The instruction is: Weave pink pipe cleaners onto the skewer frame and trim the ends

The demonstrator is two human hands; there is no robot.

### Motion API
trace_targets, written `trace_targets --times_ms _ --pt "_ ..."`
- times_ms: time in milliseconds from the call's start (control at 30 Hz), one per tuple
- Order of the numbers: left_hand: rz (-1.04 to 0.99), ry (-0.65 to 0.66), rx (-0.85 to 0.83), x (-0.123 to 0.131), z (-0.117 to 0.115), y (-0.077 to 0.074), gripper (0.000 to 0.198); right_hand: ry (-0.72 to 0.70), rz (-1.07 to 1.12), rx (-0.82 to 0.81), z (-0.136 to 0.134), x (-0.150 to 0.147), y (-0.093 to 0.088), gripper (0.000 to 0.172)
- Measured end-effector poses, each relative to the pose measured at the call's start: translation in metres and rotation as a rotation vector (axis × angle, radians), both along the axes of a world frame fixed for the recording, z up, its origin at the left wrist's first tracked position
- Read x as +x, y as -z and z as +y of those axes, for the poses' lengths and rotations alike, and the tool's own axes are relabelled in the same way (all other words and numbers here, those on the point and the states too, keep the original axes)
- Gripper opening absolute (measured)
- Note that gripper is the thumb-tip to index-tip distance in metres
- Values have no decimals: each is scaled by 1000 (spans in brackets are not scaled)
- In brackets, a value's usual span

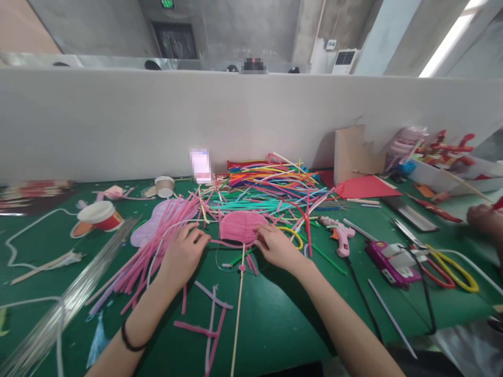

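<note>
A pink fan-shaped piece made of pipe cleaners [238, 226] lies in front of me, with a thin wooden stick [238, 314] running from its lower edge towards me. A small pink wrap circles the stick near its top. My left hand [187, 245] pinches the left end of a pink pipe cleaner [228, 244] that stretches along the fan's lower edge. At the right side, my right hand [272, 245] is closed on that strip at the fan's edge; its fingertips partly hide the contact. A faint clear loop hangs around the stick.
Pink pipe cleaners [157, 251] lie at left, near a paper cup [102, 215] and clear strands [74, 293]. A multicoloured pile [271, 183] sits behind. At right are a pink glue gun [342, 235], a purple power strip [391, 264], scissors [440, 267] and another person's hand [485, 222].
</note>
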State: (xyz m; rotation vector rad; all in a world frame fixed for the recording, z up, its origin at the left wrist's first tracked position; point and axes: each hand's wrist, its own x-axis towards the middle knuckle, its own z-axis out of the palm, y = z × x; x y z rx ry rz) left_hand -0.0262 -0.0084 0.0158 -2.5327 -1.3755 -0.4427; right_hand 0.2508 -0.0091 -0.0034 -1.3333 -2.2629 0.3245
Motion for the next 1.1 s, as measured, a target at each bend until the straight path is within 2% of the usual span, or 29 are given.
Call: trace_targets --times_ms 167,367,500,600,667,767,833,933,1000,1033,1100 --pt "62 -101 154 24 -11 -17 27 33 -134 25 -1 -4 -3 13" --pt "153 -38 369 51 -12 -29 28 26 19 15 -1 -10 2 14" --pt "206 -26 340 55 -10 -29 24 7 111 -13 -2 -15 5 12" --pt "164 7 302 48 -3 -20 24 15 233 -57 0 -19 9 11" --pt "94 72 280 41 5 -8 24 40 300 -71 2 -20 12 11" --pt "-94 241 218 30 19 13 18 61 396 -102 6 -22 16 11" --pt "-284 266 197 27 25 25 17 51 473 -124 7 -23 18 11" --pt "-600 161 136 31 23 33 19 22 596 -138 7 -26 17 13" --pt "-801 52 67 37 18 32 35 6 657 -146 7 -27 16 15" --pt "-869 12 16 40 16 31 42 1 678 -152 7 -28 16 16" --pt "-928 -13 -102 45 13 27 40 -7 707 -174 8 -29 16 18"
